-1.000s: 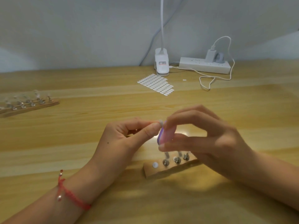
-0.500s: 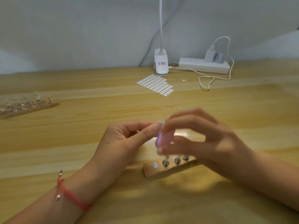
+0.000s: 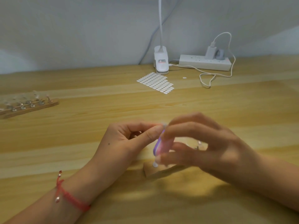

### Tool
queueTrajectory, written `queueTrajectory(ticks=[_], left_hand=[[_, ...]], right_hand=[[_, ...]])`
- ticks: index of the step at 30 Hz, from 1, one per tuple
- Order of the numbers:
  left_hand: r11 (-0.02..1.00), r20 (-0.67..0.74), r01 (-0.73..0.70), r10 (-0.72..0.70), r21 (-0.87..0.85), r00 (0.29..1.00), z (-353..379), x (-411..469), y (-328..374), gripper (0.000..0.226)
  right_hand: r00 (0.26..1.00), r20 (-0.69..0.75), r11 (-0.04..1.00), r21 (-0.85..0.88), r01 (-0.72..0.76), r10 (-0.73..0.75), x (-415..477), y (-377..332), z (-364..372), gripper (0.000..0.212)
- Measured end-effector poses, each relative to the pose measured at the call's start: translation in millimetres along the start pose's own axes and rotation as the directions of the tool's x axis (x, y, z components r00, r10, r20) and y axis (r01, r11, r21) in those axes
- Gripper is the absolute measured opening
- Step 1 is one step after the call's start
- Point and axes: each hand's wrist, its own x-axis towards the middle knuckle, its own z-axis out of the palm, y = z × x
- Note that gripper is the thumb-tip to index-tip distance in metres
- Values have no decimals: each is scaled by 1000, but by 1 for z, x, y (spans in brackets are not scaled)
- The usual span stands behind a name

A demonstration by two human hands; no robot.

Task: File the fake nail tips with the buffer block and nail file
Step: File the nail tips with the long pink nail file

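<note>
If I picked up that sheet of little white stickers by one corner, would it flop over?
Probably yes: the sticker sheet lies perfectly flat on the table and looks paper-thin, so it should bend and weigh very little. Its jagged, stepped edge suggests pieces peel off easily.

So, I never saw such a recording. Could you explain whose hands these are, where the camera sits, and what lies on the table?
No machine here: a person works with bare hands, and the camera is worn on the head, looking forward and down. The left hand pinches a small pale piece, apparently a nail tip, between thumb and forefinger. The right hand, blurred, grips a pink and purple buffer block beside it. Below them on the table lies a wooden holder strip; a second holder strip with small stands lies far left. Further back are a sheet of white stickers, a white lamp clamp and a power strip.
</note>
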Motion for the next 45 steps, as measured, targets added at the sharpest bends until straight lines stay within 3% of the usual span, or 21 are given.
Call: queueTrajectory(ticks=[3,7,11,14,20,22,27,29,33,37,40,45], left_hand=[[1000,-38,7,-8,-22,999,0,1,-1,21],[1000,-8,-22,22,19,1000,0,1,0,33],[999,-23,-7,8,33,1000,0,1,0,22],[993,15,-48,47,103,999,0,1,-3,28],[972,31,-120,116,204,993,1,1,-6,14],[970,43,-137,131,201,990,1,0,-7,21],[958,133,-237,217,159,967,4,0,-7,18],[946,162,-275,248,173,955,4,-1,-7,20],[917,174,-312,274,249,946,4,-1,-8,18],[922,202,-296,249,250,947,6,-3,-7,17],[870,200,-347,292,351,935,6,-3,-6,14],[862,212,-364,305,352,928,6,-3,-6,14]], right_hand=[[989,-28,979,-146,140,-146,6,6,-8,16],[1000,-15,1000,4,20,-20,-2,1,0,18],[987,-87,984,-125,126,-137,5,9,-5,16],[977,-74,977,-96,192,-199,0,4,3,24],[987,-147,994,-102,43,-58,8,30,-9,16],[985,-168,994,-107,16,-34,8,32,-11,17],[983,-117,980,128,153,-139,1,6,3,23],[977,-93,977,73,200,-193,-1,4,4,26],[988,-111,988,97,121,-110,1,9,1,21],[977,-84,977,67,201,-195,-2,8,4,26],[987,-132,988,112,108,-93,0,10,1,20],[987,-120,984,127,123,-108,0,6,6,24]])
